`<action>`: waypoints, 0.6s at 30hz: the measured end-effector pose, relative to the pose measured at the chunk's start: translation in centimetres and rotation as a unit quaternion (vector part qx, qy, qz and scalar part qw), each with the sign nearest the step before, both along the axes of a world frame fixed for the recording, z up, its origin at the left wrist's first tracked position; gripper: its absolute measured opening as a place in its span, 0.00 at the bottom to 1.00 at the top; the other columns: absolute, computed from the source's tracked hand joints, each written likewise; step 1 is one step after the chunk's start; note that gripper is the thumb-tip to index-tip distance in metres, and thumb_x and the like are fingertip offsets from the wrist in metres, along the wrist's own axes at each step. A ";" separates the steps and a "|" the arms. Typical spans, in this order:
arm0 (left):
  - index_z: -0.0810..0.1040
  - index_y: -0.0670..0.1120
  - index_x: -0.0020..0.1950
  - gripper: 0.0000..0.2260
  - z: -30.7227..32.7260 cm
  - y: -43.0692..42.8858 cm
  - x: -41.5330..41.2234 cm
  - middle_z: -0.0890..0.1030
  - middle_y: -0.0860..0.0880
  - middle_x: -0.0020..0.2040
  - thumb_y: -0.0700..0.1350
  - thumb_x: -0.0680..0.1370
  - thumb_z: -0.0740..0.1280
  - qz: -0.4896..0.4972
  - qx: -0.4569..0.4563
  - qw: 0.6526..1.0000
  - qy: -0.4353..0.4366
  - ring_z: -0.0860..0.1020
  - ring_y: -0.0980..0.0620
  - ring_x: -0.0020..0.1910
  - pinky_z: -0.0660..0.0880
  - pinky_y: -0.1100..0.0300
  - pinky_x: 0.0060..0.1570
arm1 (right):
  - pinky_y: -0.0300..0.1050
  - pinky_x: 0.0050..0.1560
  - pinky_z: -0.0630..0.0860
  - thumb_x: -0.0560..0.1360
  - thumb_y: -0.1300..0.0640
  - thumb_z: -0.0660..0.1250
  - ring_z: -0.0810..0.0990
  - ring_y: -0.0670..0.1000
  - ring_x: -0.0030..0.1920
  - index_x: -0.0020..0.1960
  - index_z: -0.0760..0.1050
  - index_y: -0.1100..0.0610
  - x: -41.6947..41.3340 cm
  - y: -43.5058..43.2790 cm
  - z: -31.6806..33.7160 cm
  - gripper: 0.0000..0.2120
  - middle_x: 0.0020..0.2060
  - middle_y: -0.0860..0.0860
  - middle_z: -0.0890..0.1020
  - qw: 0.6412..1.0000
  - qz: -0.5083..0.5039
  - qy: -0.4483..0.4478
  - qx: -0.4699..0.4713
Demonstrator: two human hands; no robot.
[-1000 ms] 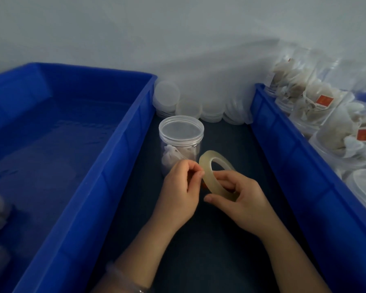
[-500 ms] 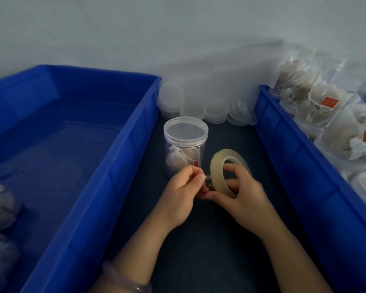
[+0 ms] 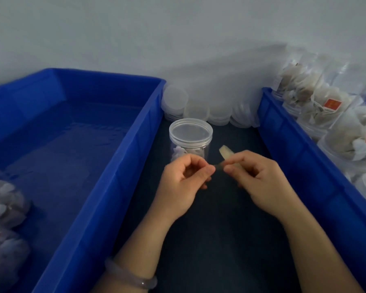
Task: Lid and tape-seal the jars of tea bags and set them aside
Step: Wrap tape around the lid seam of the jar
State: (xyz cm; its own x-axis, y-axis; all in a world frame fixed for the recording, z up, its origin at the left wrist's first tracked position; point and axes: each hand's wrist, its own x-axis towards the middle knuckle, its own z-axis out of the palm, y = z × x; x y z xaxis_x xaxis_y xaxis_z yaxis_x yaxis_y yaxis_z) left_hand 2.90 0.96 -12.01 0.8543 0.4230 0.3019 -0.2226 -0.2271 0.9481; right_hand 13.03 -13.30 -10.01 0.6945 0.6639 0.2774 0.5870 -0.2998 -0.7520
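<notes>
1. While my left hand [image 3: 184, 180] pinches the free end of the tape strip [image 3: 218, 165] between thumb and forefinger, my right hand [image 3: 262, 178] is curled round the tape roll [image 3: 225, 153]. The roll shows edge-on just past its fingers. Both hands are clamped and nearly meet.
2. That short strip between the hands looks thin, limp and sticky. I judge it will fold onto itself if slack, so I hold only its tip and keep it taut.
3. Stiff and light, the roll is best gripped across its rim.
4. Just beyond the left hand's fingertips the jar [image 3: 189, 151] stands upright, apart from both hands, with its lid [image 3: 190, 132] on. Clear smooth plastic and a few tea bags suggest it is light, slippery and easily tipped. I would steady it by the wall below the lid, leaving the seam free.
5. Farther beyond lie spare lids [image 3: 175, 100]. Outside each hand runs a blue bin: the left bin [image 3: 123, 166] and the right bin [image 3: 294, 144].
</notes>
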 end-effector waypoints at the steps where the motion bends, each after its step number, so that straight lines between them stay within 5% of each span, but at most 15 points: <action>1: 0.77 0.47 0.45 0.02 0.1 -0.1 0.1 0.80 0.54 0.39 0.43 0.74 0.70 0.068 0.063 0.995 -0.035 0.79 0.59 0.40 0.74 0.69 0.41 | 0.36 0.34 0.73 0.73 0.49 0.66 0.76 0.45 0.34 0.42 0.77 0.42 0.2 0.0 0.5 0.03 0.34 0.44 0.79 1.000 0.006 -0.005 -0.003; 4: 0.74 0.43 0.57 0.21 0.9 0.3 1.2 0.75 0.48 0.55 0.52 0.69 0.72 0.266 0.207 0.931 -0.141 0.73 0.55 0.54 0.67 0.73 0.54 | 0.28 0.32 0.69 0.74 0.50 0.67 0.74 0.37 0.32 0.40 0.76 0.41 1.5 0.4 1.3 0.05 0.32 0.42 0.77 1.000 -0.018 -0.020 -0.017; 7: 0.70 0.46 0.65 0.32 1.0 2.0 3.0 0.67 0.43 0.69 0.57 0.66 0.74 0.234 0.181 0.953 -0.061 0.63 0.52 0.69 0.56 0.79 0.61 | 0.30 0.35 0.70 0.75 0.51 0.67 0.75 0.36 0.35 0.40 0.76 0.40 2.3 1.2 2.2 0.07 0.33 0.36 0.78 0.999 -0.017 -0.039 -0.013; 12: 0.67 0.53 0.60 0.23 -1.3 3.6 4.3 0.70 0.51 0.64 0.58 0.71 0.71 0.115 0.102 0.984 -0.085 0.71 0.58 0.63 0.68 0.69 0.62 | 0.55 0.45 0.79 0.75 0.51 0.68 0.79 0.53 0.39 0.38 0.76 0.42 2.9 2.9 2.0 0.07 0.35 0.50 0.79 0.999 0.000 -0.019 -0.026; 18: 0.62 0.56 0.64 0.26 -2.2 4.7 4.8 0.70 0.62 0.60 0.55 0.71 0.71 0.096 0.107 0.986 -0.082 0.71 0.65 0.62 0.70 0.70 0.59 | 0.51 0.44 0.79 0.74 0.51 0.70 0.79 0.49 0.40 0.38 0.78 0.43 3.4 4.3 1.2 0.06 0.34 0.43 0.79 1.000 0.004 -0.013 -0.004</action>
